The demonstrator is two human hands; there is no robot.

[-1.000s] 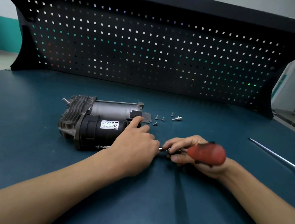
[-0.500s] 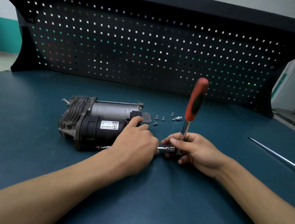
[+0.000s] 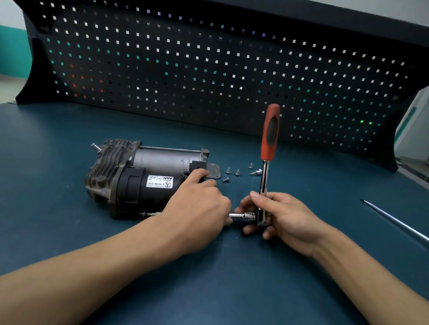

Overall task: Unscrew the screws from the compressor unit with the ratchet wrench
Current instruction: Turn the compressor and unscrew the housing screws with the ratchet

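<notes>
The compressor unit (image 3: 140, 179), grey finned metal with a black labelled cylinder, lies on its side on the blue-green bench. My left hand (image 3: 197, 207) rests over its right end, thumb on the top; what its fingers hold is hidden. The ratchet wrench (image 3: 265, 171) stands nearly upright, red handle at the top, and its chrome socket extension (image 3: 242, 216) points left toward the unit under my left hand. My right hand (image 3: 281, 216) grips the wrench at its head. Several loose screws (image 3: 233, 172) lie just right of the unit.
A long thin screwdriver (image 3: 403, 227) lies at the right of the bench top (image 3: 49, 226). A black pegboard (image 3: 215, 72) stands upright along the back edge. The bench's right edge runs diagonally past the screwdriver.
The wrench handle has swung from lying flat in my right palm up to near vertical, then a little further left. My left hand and the compressor have stayed put.
</notes>
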